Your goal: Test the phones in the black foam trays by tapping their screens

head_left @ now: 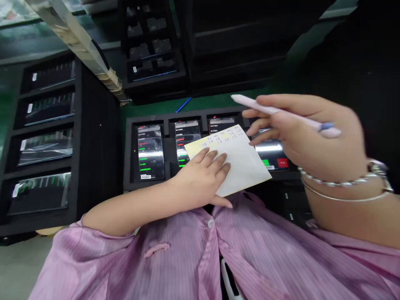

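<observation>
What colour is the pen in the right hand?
The pen is pale pink with a blue band near one end; it shows best in the head view.

Before us, a foam tray (184, 117) holds phones (151, 152) side by side in its compartments, and a sheet of paper (242, 160) lies across them. To our left stands a second tray (93, 146) of phones in rows; a third tray (154, 85) lies behind the first.
</observation>
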Available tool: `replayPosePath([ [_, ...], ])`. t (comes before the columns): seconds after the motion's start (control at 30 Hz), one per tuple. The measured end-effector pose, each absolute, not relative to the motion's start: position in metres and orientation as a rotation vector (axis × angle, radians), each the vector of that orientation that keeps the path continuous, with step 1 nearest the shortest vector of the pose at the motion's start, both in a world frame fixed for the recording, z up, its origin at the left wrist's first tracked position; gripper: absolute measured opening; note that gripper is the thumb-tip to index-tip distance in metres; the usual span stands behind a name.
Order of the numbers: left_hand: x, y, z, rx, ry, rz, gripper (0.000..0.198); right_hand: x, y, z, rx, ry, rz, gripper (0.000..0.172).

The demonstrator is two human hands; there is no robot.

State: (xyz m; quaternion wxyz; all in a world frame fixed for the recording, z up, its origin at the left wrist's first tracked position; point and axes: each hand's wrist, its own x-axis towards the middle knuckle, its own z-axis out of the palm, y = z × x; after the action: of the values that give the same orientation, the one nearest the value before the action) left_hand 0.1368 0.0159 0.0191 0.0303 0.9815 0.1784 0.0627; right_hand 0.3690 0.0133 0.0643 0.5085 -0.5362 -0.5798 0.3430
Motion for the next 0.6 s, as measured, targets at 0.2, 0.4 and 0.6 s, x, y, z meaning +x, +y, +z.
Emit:
replayPosePath([
  [0.2,0.148,0.026,0.014,2.964,0.579,0.016,0.094,0.362,0.033,0.046,-1.330,-1.293,0.869,0.013],
  [0.4,0.145,0.032,0.009,2.957,0.526,0.104,0.098,0.357,0.040,0.036,-1.394,-1.304,0.960,0.019],
  [0.6,0.144,0.030,0.001,2.930,0.537,0.189,0.093,0.349,0.052,0.008,-1.607,-1.395,1.017,0.034],
])
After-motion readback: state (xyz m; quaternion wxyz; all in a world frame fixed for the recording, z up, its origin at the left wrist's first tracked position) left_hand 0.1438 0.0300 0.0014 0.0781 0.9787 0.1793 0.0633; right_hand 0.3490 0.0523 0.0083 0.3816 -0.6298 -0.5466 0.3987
